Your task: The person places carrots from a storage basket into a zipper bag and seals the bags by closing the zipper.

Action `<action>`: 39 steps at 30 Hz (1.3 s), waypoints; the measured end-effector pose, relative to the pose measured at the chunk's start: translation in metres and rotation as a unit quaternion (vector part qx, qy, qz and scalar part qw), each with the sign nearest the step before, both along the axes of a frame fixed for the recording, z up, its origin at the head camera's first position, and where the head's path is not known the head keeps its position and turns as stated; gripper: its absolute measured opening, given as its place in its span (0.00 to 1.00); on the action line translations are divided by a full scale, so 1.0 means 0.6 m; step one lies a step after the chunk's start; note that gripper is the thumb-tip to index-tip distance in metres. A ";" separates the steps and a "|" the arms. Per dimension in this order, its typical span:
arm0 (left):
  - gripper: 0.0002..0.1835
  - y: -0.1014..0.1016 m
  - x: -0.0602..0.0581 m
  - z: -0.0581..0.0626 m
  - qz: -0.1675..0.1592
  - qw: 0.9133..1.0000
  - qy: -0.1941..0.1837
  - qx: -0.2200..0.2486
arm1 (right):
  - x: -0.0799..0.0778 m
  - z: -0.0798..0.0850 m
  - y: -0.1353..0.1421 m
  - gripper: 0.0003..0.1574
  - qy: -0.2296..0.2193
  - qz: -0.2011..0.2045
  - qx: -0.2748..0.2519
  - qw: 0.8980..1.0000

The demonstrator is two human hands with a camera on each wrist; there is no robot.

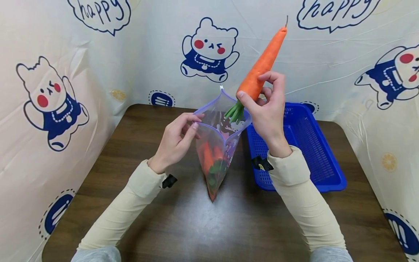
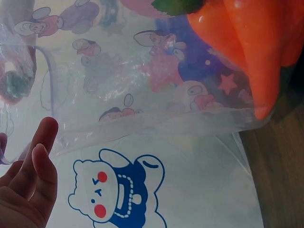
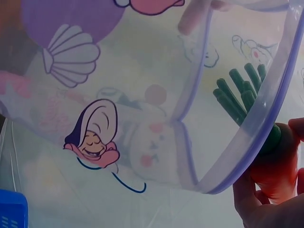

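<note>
My right hand (image 1: 270, 109) grips an orange carrot (image 1: 262, 67) near its thick end, its thin tip pointing up. The short green stems (image 3: 247, 95) hang down at the mouth of a clear zip bag (image 1: 209, 133) with a purple rim. With thumb and fingers, my left hand (image 1: 176, 140) pinches the bag's left rim, spreading the mouth apart. Inside the bag, orange carrots (image 2: 251, 42) and green pieces (image 1: 214, 171) lie toward the narrow bottom. Cartoon figures and a shell (image 3: 73, 57) are printed on the bag's side.
A blue plastic basket (image 1: 327, 156) stands on the right of the brown wooden table (image 1: 157, 225), beneath my right forearm. Behind and around the table hangs a pale curtain (image 1: 147, 54) with cartoon bears. Each wrist carries a small black camera strap.
</note>
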State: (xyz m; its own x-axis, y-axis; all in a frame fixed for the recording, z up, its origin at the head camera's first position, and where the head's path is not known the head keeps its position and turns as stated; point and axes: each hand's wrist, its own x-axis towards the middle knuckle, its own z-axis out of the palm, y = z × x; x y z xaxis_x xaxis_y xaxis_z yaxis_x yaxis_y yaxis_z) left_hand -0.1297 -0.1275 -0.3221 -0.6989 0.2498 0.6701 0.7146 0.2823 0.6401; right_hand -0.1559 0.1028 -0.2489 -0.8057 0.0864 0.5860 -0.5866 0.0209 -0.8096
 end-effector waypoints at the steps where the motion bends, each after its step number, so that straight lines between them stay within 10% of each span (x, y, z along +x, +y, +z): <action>1: 0.07 0.000 0.000 0.000 0.000 1.000 0.000 0.000 | 0.001 0.001 -0.001 0.29 -0.007 0.002 0.004 1.000; 39: 0.08 0.004 0.002 0.004 0.006 1.000 -0.019 -0.011 | 0.025 -0.007 -0.011 0.31 -0.070 0.029 0.221 0.972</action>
